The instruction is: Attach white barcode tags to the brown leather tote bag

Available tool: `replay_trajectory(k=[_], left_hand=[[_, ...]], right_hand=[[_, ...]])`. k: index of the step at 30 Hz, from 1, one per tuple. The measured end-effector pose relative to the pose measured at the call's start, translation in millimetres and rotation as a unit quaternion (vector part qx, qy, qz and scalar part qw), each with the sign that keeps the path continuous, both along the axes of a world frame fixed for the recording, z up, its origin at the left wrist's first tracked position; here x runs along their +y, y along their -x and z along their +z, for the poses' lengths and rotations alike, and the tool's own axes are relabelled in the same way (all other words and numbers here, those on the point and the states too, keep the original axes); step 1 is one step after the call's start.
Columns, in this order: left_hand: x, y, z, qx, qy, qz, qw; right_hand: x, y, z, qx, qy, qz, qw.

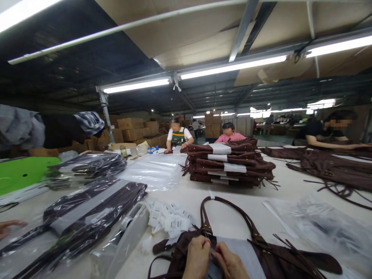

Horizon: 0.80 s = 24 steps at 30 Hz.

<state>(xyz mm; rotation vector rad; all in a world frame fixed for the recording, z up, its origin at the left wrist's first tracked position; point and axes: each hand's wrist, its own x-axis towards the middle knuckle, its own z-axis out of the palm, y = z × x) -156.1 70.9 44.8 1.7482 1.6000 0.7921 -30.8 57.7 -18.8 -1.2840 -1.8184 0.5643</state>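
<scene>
A dark brown handbag [181, 252] lies in front of me on the white table, its looped handle [229, 201] pointing away with a white wrap at the top. My left hand [197, 254] is closed over the bag near the handle's base, fingertips pinched. Close beside it on the right, my right hand [228, 261] pinches too. A greyish piece [214, 267] shows between the hands; what the fingertips grip is too small to make out. White paper [242, 252] wraps the bag's middle. Left of the handle lies a heap of printed white tags [174, 221].
Stacked brown bags [226, 166] stand ahead. At left lie plastic-wrapped bags [99, 209], a grey-white dispenser-like device [124, 236] and another person's hand [10, 228]. Clear plastic sheets [157, 170] lie behind; crumpled plastic [325, 221] is at right. Several people work around the table.
</scene>
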Motion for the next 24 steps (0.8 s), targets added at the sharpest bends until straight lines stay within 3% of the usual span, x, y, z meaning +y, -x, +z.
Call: replay_trajectory(k=[8, 13, 17, 20, 24], left_hand=[[5.2, 8.0, -12.5, -0.089, 0.022, 0.011, 0.996], [1.2, 3.6, -6.4, -0.035, 0.022, 0.041, 0.998], [1.6, -0.3, -8.6, 0.007, 0.012, 0.033, 0.999], [-0.5, -0.2, -11.1, 0.027, 0.000, 0.024, 0.999], [-6.9, 0.3, -12.7, 0.096, -0.031, 0.016, 0.995]], right_hand=[[6.7, 7.0, -13.1, -0.116, -0.094, -0.075, 0.986], [5.1, 2.6, -0.6, -0.251, -0.234, -0.111, 0.933], [6.9, 3.0, 9.4, -0.246, -0.347, -0.092, 0.900], [9.3, 10.9, 9.4, -0.169, -0.319, -0.066, 0.930], [11.1, 18.5, 13.0, -0.093, -0.153, -0.035, 0.983]])
